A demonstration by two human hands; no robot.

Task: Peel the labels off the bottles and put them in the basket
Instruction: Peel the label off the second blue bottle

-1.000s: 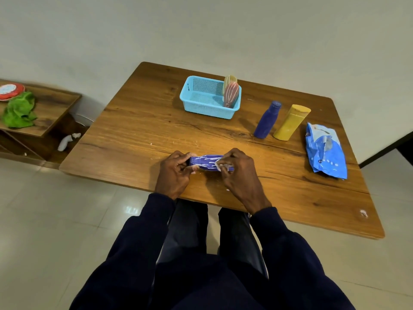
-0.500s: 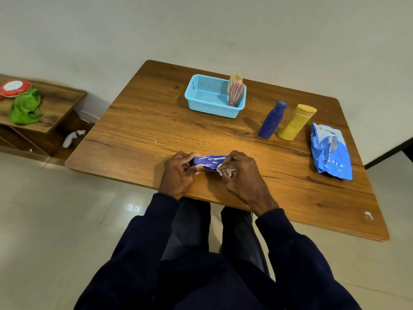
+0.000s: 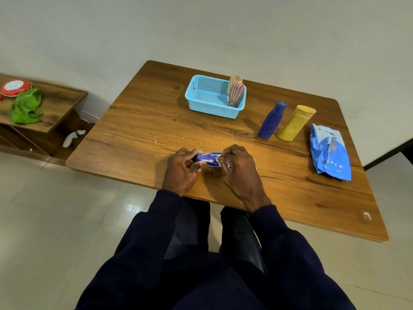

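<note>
at near edge of desk (image 3: 143, 135), left hand (image 3: 182, 170) is gripping purple bottle (image 3: 207, 157) steady so right hand (image 3: 240, 170), pinching white label (image 3: 220, 159), is peeling it.

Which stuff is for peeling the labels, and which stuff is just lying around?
For the job: purple bottle held in the left hand and right hand; blue bottle; yellow bottle; basket with a pink bottle inside.
Just lying about: blue bag on the table; green cloth and red plate on the side shelf.
</note>
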